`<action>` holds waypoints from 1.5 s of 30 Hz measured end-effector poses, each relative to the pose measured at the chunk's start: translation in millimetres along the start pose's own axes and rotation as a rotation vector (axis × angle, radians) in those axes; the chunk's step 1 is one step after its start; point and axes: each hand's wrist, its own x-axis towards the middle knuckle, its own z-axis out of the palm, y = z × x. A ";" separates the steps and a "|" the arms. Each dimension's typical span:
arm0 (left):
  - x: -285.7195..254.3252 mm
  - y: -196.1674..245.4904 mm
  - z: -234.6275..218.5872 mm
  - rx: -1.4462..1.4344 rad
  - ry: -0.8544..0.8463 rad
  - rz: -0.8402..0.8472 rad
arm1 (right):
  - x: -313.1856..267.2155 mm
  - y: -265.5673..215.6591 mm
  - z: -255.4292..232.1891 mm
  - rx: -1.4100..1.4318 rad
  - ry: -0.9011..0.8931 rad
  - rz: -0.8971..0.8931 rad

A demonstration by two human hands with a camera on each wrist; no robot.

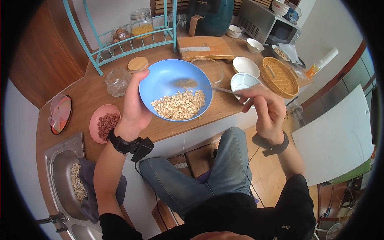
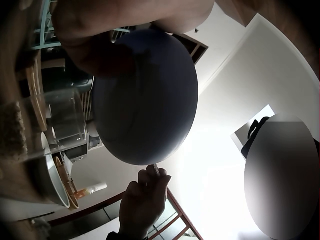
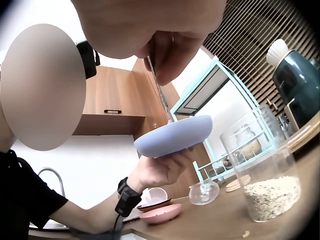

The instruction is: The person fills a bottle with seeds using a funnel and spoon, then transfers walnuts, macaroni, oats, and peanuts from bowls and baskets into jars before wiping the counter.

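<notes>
Blue bowl point(image 1: 176, 90): lifted above the wooden bench point(image 1: 92, 96), tilted toward the person, with oat flakes point(image 1: 180, 105) heaped on its near side.
Left hand point(image 1: 134, 108): holds the bowl at its left rim, thumb over the edge and fingers curled beneath.
Right hand point(image 1: 266, 110): fingers pressed together, pinching the handle of a metal spoon point(image 1: 192, 84).
Spoon: its bowl carries oats and hangs over the far half of the blue bowl.
Glass jar point(image 3: 265, 170): stands on the bench behind the bowl, partly filled with oats.
Pink dish point(image 1: 105, 123): holds brown nuts, just left of the left wrist.
Wicker basket point(image 1: 280, 78): on the bench's right end.
</notes>
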 end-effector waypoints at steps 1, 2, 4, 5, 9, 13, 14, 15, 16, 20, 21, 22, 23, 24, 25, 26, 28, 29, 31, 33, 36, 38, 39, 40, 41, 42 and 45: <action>-0.6 0.5 -0.1 0.000 -0.008 -0.010 | 1.9 1.0 1.1 -0.065 0.010 0.000; -0.8 1.0 0.3 0.000 -0.017 -0.021 | 3.8 2.0 2.3 -0.132 0.021 0.000; -1.1 1.1 2.8 0.010 0.002 -0.012 | 2.3 6.3 5.6 -0.058 0.009 -0.031; -1.7 0.7 3.1 0.014 0.016 -0.008 | -0.1 4.8 5.6 0.004 -0.005 -0.019; -0.1 -1.0 0.3 -0.002 0.024 -0.006 | 3.6 5.3 -2.9 -0.059 0.011 -0.045; 1.6 -0.6 -0.6 0.004 0.024 0.004 | 10.5 1.7 -11.2 -0.211 -0.007 -0.105; 1.6 -0.5 -0.8 0.010 0.034 0.012 | 9.7 1.1 -13.4 -0.224 -0.025 -0.122; 1.9 -0.7 -1.7 0.011 0.034 0.016 | 7.9 0.4 -14.0 -0.156 -0.021 -0.106; 2.8 -1.2 -2.4 0.013 0.033 0.019 | 5.4 -0.6 -14.6 -0.087 -0.015 -0.089; 2.2 -1.3 -2.6 0.001 0.007 -0.019 | 9.9 0.6 -14.5 -0.148 0.041 -0.111; 2.4 -1.8 -2.1 0.010 0.017 -0.016 | 13.8 0.2 -16.1 -0.232 0.022 -0.110; 2.6 -2.7 -2.2 0.017 0.026 -0.010 | 15.6 0.6 -17.1 -0.221 0.018 -0.110; 2.6 -3.0 -2.4 0.023 0.038 -0.003 | 17.3 1.0 -17.8 -0.210 0.011 -0.110; 2.6 -3.0 -2.4 0.025 0.032 -0.007 | 18.5 1.4 -18.4 -0.198 0.002 -0.108; 2.3 -3.3 -2.4 0.027 0.028 -0.013 | 21.1 -2.1 -21.1 -0.152 0.008 -0.038; 1.9 -3.7 -2.3 0.029 0.023 -0.019 | 23.3 -5.6 -25.0 -0.106 0.014 0.033; 0.7 -4.2 -0.4 0.032 0.028 -0.007 | 25.2 -3.7 -29.3 0.034 0.064 0.186; 0.6 -3.6 0.2 0.035 0.031 0.002 | 26.9 -2.1 -29.6 0.098 0.077 0.248; 2.4 -4.5 -4.9 0.055 0.045 0.012 | 29.0 0.9 -27.6 0.221 0.111 0.393; 3.4 -5.0 -6.7 0.072 0.048 0.008 | 29.9 2.1 -22.8 0.302 0.135 0.516; 3.3 -4.8 -8.1 0.073 0.043 -0.010 | 29.3 7.9 -15.5 0.388 0.100 0.657; 3.8 -6.3 -9.4 0.062 0.038 -0.028 | 28.3 9.4 -5.5 0.445 0.103 0.746; 3.1 -5.9 -8.5 0.066 0.038 -0.031 | 29.0 8.3 -2.1 0.486 0.121 0.799; 1.8 -4.9 -6.7 0.071 0.037 -0.034 | 28.1 9.5 0.4 0.515 0.124 0.822; 0.7 -3.7 -4.6 0.075 0.035 -0.035 | 26.8 11.9 2.8 0.543 0.127 0.844; -0.9 -2.2 -2.7 0.073 0.018 -0.058 | 26.7 13.4 4.8 0.571 0.129 0.865; -3.8 -1.5 0.5 0.075 -0.016 -0.116 | 28.7 13.7 10.1 0.612 0.100 0.924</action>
